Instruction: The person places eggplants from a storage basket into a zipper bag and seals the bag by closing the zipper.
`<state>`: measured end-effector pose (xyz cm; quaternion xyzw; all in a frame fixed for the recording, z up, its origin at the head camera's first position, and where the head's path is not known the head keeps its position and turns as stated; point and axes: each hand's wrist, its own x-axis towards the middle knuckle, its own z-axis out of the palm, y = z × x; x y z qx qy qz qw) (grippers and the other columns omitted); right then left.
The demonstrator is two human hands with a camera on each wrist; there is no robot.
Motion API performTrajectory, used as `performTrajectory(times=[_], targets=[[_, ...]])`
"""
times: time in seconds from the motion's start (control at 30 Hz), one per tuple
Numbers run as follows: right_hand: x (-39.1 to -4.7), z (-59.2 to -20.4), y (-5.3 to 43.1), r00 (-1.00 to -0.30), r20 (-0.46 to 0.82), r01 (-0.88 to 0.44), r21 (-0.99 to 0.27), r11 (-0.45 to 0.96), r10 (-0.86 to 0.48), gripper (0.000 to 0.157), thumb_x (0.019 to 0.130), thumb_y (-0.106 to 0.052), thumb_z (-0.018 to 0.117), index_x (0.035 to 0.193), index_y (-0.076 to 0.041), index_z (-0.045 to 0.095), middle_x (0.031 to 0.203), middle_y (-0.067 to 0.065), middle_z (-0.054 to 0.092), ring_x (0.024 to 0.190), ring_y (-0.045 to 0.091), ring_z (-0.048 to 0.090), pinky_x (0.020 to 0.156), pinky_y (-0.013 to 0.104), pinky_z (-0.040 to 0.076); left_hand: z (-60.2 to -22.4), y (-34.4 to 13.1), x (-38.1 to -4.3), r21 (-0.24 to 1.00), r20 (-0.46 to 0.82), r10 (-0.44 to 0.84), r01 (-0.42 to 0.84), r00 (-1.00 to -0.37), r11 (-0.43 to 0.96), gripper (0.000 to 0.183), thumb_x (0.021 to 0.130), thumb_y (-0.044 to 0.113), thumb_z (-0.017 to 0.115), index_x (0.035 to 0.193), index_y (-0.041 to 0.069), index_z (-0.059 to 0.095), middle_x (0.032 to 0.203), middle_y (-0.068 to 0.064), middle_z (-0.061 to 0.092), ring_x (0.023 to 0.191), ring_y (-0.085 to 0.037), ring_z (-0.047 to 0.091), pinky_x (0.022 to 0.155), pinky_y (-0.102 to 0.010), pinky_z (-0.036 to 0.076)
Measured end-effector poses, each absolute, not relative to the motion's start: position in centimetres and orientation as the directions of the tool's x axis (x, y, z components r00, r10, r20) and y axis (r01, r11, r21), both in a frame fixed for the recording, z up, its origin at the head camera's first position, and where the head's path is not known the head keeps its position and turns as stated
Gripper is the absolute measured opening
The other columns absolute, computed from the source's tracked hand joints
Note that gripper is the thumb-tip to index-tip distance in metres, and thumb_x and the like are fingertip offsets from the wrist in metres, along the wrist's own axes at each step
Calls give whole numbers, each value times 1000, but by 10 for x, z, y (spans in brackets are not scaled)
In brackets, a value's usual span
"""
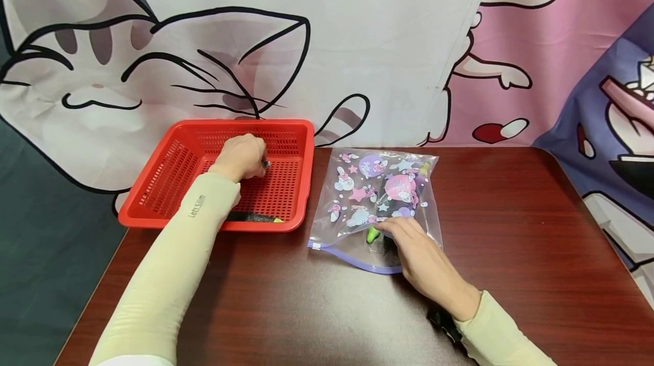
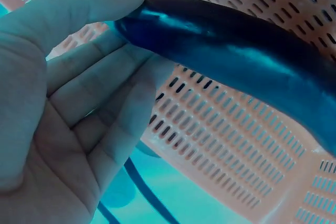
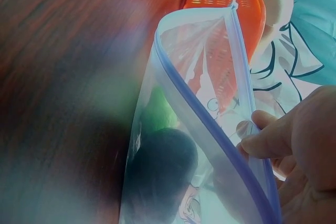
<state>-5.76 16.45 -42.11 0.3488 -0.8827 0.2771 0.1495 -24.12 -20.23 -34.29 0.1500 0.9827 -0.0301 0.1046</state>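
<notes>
My left hand reaches into the red basket. In the left wrist view its thumb and fingers pinch one end of a long, glossy dark eggplant. A second dark eggplant with a green tip lies along the basket's front wall. To the right, my right hand holds the opening of a clear printed zip bag. The right wrist view shows the thumb and fingers pinching the rim, with the mouth gaping. Inside the bag lie dark eggplants, one with a bright green stem near the opening.
Basket and bag sit on a dark reddish wooden table, the basket left of the bag. A cartoon-printed curtain hangs along the table's back edge. Something black sits beneath the right wrist.
</notes>
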Motion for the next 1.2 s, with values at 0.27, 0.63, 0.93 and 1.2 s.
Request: performTrajectory(times=[0.27, 0.63, 0.93, 1.2], targets=[[-58, -421, 165, -713, 453, -697, -378, 609, -535, 46, 87, 17, 42, 124, -2, 60, 124, 5, 61, 114, 21, 55, 99, 35, 42, -333, -203, -237, -12, -163, 301, 307, -940, 952, 5, 76, 12, 78, 80, 12, 74, 83, -6, 69, 77, -29, 61, 73, -49, 52], [-59, -421, 165, -702, 468, -708, -380, 595, -536, 46, 88, 16, 41, 125, -3, 60, 124, 5, 61, 113, 21, 55, 98, 35, 43, -319, -199, -221, 17, -57, 354, 354, -933, 935, 12, 78, 7, 74, 70, 12, 67, 74, -6, 63, 68, -26, 55, 65, -44, 49], [-59, -421, 164, -697, 471, -713, -381, 588, -541, 47, 87, 17, 40, 125, -2, 60, 123, 5, 61, 114, 22, 55, 100, 34, 41, -312, -195, -207, 21, 77, 406, 409, -911, 912, 22, 78, 3, 68, 62, 12, 56, 62, -5, 51, 61, -26, 48, 59, -40, 43], [-58, -421, 164, -685, 487, -724, -374, 580, -542, 48, 85, 18, 41, 124, -2, 61, 123, 6, 62, 112, 23, 55, 99, 36, 42, -304, -193, -188, 26, 188, 423, 435, -887, 900, 16, 79, 2, 59, 68, 13, 56, 59, -2, 48, 56, -24, 48, 52, -38, 40]])
